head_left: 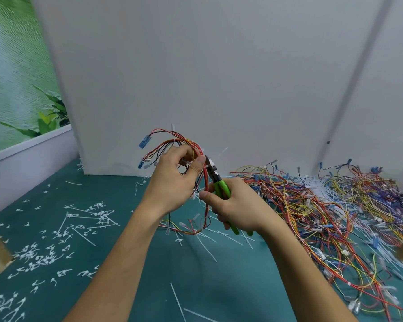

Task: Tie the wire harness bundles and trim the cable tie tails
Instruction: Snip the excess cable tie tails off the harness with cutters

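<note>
Holds wire bundle over table middle in left hand, thumb and fingers pinching it. Grips green cutters in right hand, fingers curled round handles, blades at bundle beside left thumb.

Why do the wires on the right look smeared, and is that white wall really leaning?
Head view: sharpest mid-frame, at the held wire harness and cutters; the wire pile toward the right edge is blurred. Head view again: the wide-angle lens likely slants the edges of the white board; light is soft, with faint shadows on the green mat.
</note>
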